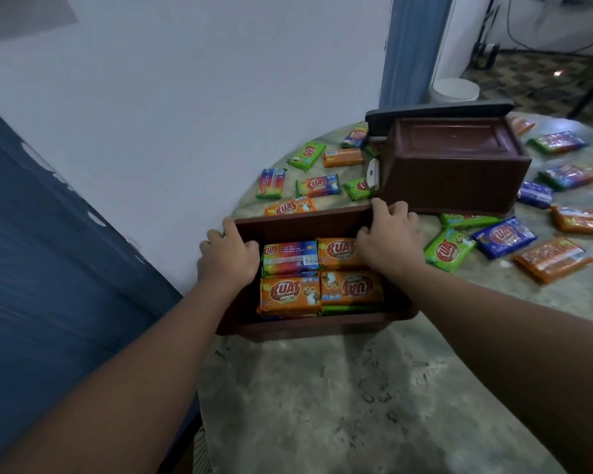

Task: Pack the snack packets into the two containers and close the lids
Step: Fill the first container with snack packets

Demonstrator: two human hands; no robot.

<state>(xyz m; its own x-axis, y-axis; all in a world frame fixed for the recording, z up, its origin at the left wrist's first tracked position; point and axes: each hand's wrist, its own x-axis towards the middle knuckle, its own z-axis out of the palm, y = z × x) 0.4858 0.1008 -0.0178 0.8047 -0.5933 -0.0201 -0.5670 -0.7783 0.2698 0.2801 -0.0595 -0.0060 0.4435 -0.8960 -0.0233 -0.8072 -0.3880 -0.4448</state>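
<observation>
A brown open container sits at the table's near left, filled with orange and rainbow snack packets. My left hand grips its far left corner, fingers curled over the rim. My right hand grips the far right corner, fingers hooked over the back wall. A second brown container lies tipped over behind, its base facing me, with its grey lid hanging open at the back. Loose packets lie around: green, blue, orange on the right, and several more behind the near container.
The round marbled table stands against a white wall. A blue surface runs along the left. A white bucket and cables are on the patterned floor beyond the table.
</observation>
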